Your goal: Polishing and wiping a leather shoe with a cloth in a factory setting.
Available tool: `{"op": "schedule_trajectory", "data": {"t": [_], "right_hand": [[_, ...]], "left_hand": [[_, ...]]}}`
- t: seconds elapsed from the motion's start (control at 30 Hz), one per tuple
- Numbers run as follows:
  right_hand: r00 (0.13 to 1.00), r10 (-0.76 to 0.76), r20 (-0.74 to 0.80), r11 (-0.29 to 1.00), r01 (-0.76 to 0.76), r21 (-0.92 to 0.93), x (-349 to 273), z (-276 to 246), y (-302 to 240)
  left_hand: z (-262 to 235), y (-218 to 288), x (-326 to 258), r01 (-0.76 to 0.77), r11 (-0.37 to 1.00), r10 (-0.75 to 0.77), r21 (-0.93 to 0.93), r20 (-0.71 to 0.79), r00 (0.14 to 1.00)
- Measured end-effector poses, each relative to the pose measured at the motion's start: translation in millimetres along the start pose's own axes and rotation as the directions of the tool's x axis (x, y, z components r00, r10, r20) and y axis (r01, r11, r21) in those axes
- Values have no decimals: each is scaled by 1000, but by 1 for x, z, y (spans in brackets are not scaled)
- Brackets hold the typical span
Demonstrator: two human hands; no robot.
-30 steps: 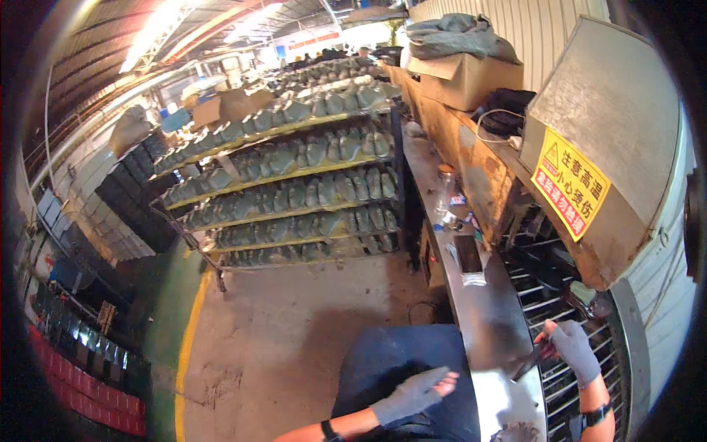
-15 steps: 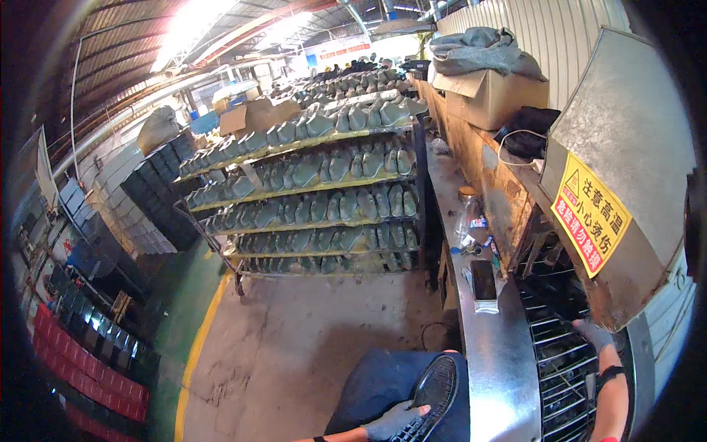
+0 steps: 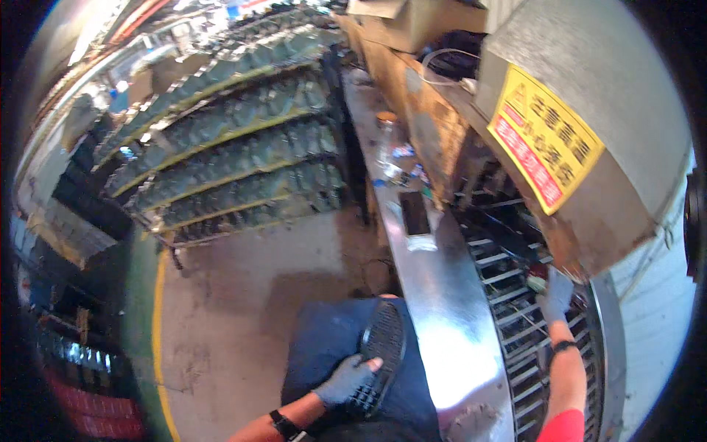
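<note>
My left hand [image 3: 347, 381], in a grey glove with a bare thumb tip, is closed round the lower part of a black shoe sole [image 3: 384, 335]. The sole's ribbed tread faces up, and it rests against the dark cloth over my lap. Under the edge of the metal hood, my right hand [image 3: 557, 296], also grey-gloved, reaches over a slatted metal rack [image 3: 508, 298]. Its fingers are curled at a small dark red and pale green thing [image 3: 537, 282], blurred and partly covered by the hand; its kind does not show.
A grey hood [image 3: 604, 96] with a yellow warning label [image 3: 545, 140] overhangs the rack. On the steel ledge [image 3: 449, 331] lie a dark phone [image 3: 414, 214] and a clear bottle [image 3: 385, 140] with an orange cap. A multi-shelf cart [image 3: 228, 140] of greenish shoe-shaped forms stands ahead.
My view has swung to the right and down. My right hand has moved back along the rack to the red and green thing. My left hand still holds the sole.
</note>
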State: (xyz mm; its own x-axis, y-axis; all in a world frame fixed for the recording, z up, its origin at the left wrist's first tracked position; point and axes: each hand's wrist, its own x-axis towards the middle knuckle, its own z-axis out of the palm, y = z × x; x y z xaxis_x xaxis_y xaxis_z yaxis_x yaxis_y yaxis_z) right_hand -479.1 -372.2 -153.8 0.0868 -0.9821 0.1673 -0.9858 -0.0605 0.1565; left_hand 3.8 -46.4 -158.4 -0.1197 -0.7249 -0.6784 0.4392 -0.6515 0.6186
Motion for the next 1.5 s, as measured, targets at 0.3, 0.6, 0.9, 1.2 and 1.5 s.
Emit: {"op": "schedule_trajectory", "data": {"t": [0.3, 0.6, 0.9, 1.2, 1.5], "right_hand": [[744, -626, 234, 774, 555, 305, -71, -158, -75], [271, -963, 8, 261, 917, 302, -180, -156, -154], [894, 82, 441, 382, -437, 814, -252, -111, -175], [831, -275, 483, -99, -524, 846, -260, -170, -199], [676, -647, 352, -330, -664, 671, -254, -179, -280]], "left_hand": [[-8, -15, -2, -131, 991, 131, -27, 2, 991], [-20, -20, -5, -156, 987, 155, -41, -21, 988], [-1, -17, -3, -268, 960, 272, 81, -43, 961], [-11, 33, -23, -803, 529, 816, 276, 95, 570], [25, 94, -48, -622, 690, 707, -370, 159, 690]]}}
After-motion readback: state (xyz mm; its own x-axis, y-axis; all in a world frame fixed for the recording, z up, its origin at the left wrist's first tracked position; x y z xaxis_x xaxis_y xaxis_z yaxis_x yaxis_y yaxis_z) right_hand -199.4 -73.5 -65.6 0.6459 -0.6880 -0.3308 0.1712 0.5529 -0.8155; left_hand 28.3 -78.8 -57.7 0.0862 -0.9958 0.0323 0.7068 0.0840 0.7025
